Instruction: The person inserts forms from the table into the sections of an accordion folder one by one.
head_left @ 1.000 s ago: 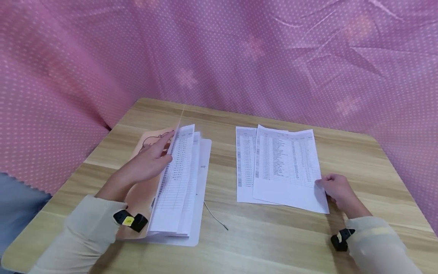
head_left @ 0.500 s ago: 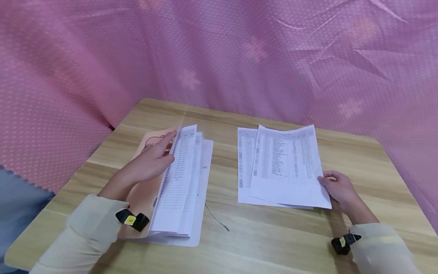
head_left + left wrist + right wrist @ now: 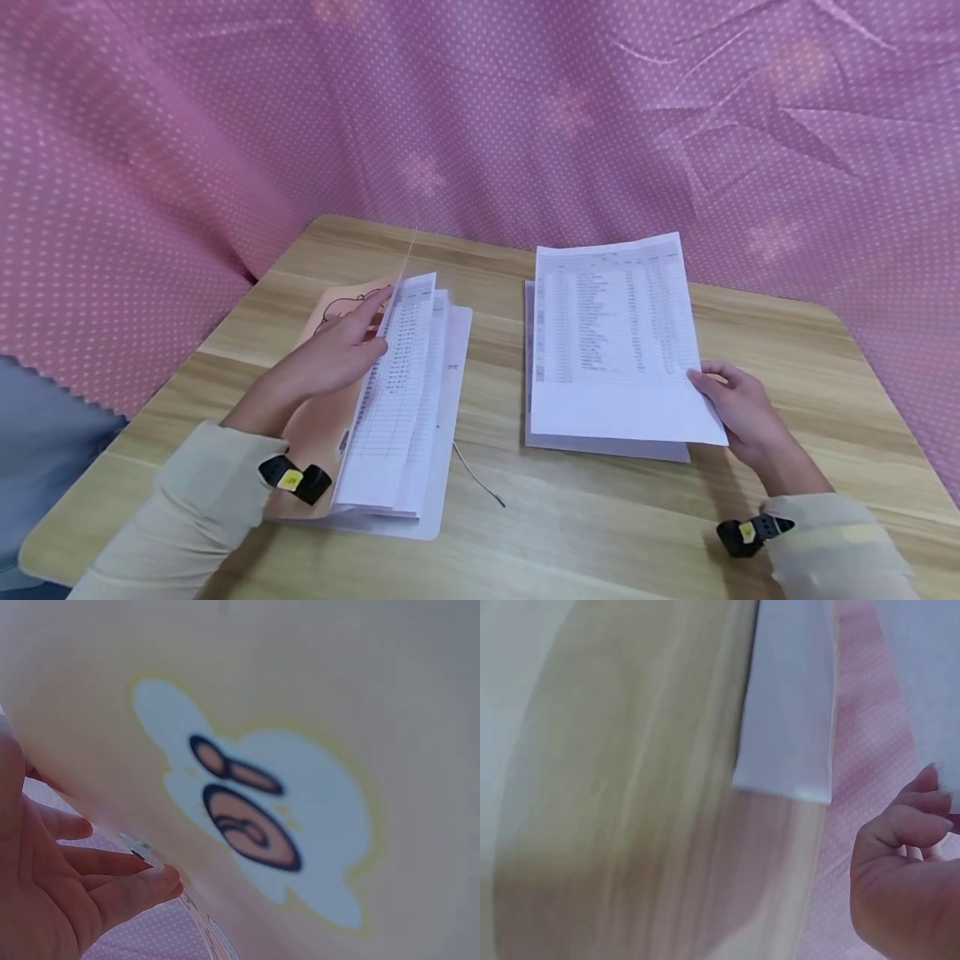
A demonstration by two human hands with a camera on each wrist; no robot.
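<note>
Currently the right hand (image 3: 738,408) pinches the lower right corner of the top printed sheet (image 3: 615,333), thumb above and fingers curled beneath, and this grip raises the sheet clear of the second sheet (image 3: 600,446) lying flat on the wooden table (image 3: 600,533). Holding by one corner keeps the printed table readable while the far edge tilts up toward the pink dotted curtain (image 3: 225,125). The left hand (image 3: 337,354) lies with fingers extended, pressing the peach folder cover (image 3: 330,308) open so that the sheaf of forms (image 3: 397,392) stays exposed; the left wrist view shows the fingers (image 3: 120,889) near the cover edge, though blur makes the exact contact uncertain. A thin wire (image 3: 476,477) rests on the table between the two paper groups. Compared with half a second ago, the top sheet has been lifted and squared over the lower one, hiding most of it, whereas it previously lay skewed across it; the left hand has not shifted.
</note>
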